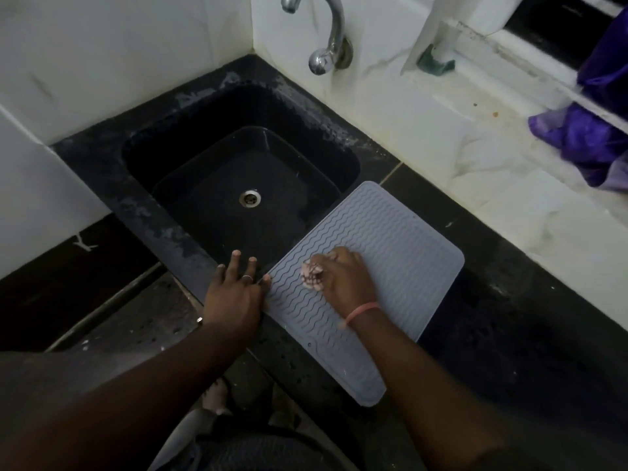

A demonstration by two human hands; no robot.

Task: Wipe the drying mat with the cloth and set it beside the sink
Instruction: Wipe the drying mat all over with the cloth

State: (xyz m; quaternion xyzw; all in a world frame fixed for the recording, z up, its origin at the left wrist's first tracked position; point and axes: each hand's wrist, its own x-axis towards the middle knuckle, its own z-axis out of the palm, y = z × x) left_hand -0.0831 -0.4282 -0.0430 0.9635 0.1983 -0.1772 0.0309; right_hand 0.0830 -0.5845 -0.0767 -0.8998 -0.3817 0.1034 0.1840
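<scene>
A grey drying mat (384,246) with wavy ridges lies flat on the dark counter, just right of the black sink (210,158), its left corner reaching the sink's rim. My right hand (343,280) grips a small bunched pale cloth (312,276) and presses it on the mat's near-left part. My left hand (234,290) lies flat with straight fingers on the counter's front edge, its fingertips touching the mat's left edge.
A chrome tap (331,35) sticks out of the white tiled wall above the sink. A purple cloth (591,141) hangs at the right over a white ledge. The dark counter (509,334) runs on to the right of the mat.
</scene>
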